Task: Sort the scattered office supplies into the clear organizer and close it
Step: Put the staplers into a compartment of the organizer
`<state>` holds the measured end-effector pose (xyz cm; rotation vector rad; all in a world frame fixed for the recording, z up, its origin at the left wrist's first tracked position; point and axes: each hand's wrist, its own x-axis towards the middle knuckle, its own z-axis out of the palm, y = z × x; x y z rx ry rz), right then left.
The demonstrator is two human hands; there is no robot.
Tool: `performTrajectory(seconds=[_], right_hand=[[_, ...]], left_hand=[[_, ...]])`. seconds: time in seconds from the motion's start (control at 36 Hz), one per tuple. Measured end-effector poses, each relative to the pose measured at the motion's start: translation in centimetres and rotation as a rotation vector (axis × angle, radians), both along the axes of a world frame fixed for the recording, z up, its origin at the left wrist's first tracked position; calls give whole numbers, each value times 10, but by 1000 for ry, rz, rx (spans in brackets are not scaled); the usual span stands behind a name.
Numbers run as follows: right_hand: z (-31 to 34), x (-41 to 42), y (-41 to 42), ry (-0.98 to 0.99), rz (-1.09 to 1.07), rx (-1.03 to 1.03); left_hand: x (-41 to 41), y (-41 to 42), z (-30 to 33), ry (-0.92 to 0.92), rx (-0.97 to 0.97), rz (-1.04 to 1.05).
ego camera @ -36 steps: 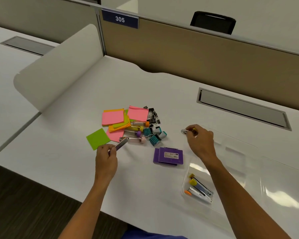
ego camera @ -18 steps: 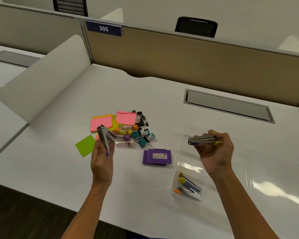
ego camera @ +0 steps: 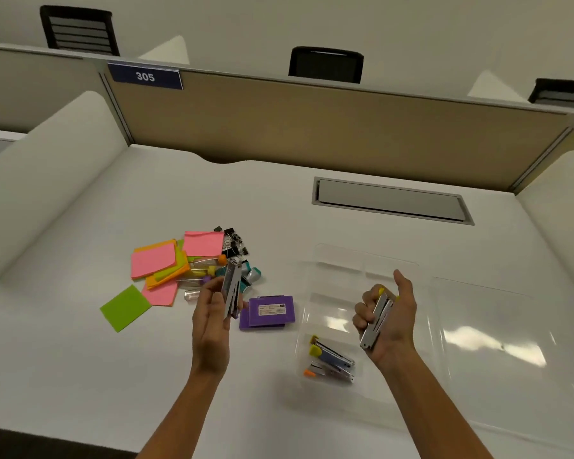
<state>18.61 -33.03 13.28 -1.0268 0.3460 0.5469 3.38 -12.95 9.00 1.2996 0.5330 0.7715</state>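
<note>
**Two staplers in hand, organizer partly filled**

The left hand (ego camera: 212, 313) pinches a small metal stapler with a purple end (ego camera: 231, 293) between thumb and fingertips, held upright above the white surface (ego camera: 80, 376), just in front of the pile. The right hand (ego camera: 386, 323), palm up, curls its fingers round a small metal stapler with a yellow end (ego camera: 376, 321), thumb raised. It hangs over the clear plastic organizer (ego camera: 428, 326), which lies open, lid flat to the right.

One near compartment holds a few more staplers (ego camera: 332, 359) with yellow and orange ends. Judgement: like goes with like, so both held staplers probably belong there.

Unsorted on the surface: pink, orange and green sticky notes (ego camera: 156, 263), black binder clips (ego camera: 234, 243), clear tubes with coloured caps (ego camera: 206, 261), teal clips (ego camera: 254, 274), two purple flat boxes (ego camera: 269, 311). Most sorting remains; closing is far off.
</note>
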Motion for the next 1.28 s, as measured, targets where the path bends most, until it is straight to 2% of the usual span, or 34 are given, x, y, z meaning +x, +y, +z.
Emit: performTrajectory(seconds=[0.33,0.42,0.53,0.64,0.75,0.86,1.28], right_hand=[[10,1,-22,-114,9,-98],[9,1,-27,-126,16,-108],[5,-1,-35,-78,69,-120],[-3,-4,-46,-7,139,-164],[-10,-9,-56,32,189,-224],[-15,-14,-63,59,205,-229],[-25,-19,-76,84,187,-213]], left_hand=[[19,-39,10,81,292,-217],[27,-48,6,200,381,-328],[41,-58,-2,440,527,-632],[52,-66,-16,655,751,-817],[63,-71,-27,738,1224,-809],[70,-75,-31,793,1475,-837],[59,-85,-41,825,1516,-890]])
